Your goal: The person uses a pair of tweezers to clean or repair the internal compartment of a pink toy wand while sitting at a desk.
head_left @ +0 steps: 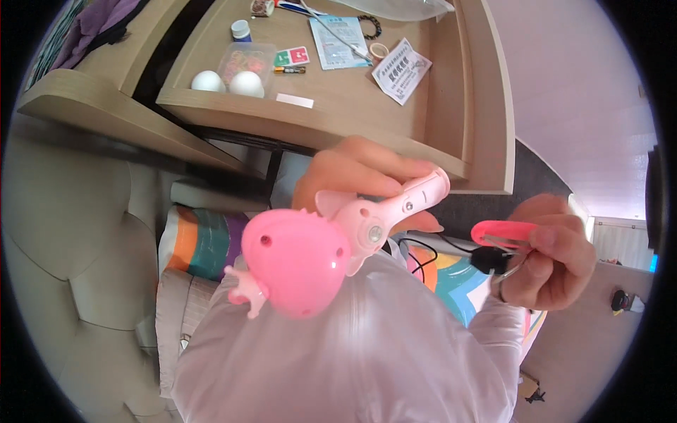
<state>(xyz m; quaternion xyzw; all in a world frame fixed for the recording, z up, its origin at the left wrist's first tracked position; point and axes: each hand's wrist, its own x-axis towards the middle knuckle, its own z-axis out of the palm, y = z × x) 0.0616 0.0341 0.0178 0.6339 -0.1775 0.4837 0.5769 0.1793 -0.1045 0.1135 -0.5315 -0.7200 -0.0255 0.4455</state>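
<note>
Close to my chest, a pink plastic toy-like device [296,261] has a rounded body with screw holes, a pale pink foot-shaped part and a pale pink handle [427,192]. My left hand [352,169] is closed round the handle from behind, hiding part of the grip. Off to the right, my right hand [560,254] pinches a small pink tool [502,231] with a rounded end and thin metal parts; its exact kind I cannot make out. The tool is apart from the device. A small black block [490,259] with a cable sits by the right fingers.
Ahead is an open wooden drawer [451,92] with two white balls [247,84], a clear box of rubber bands [255,60], a small bottle [240,30], a blue packet [341,42] and a printed paper [402,72]. Colourful fabric [204,240] lies below left.
</note>
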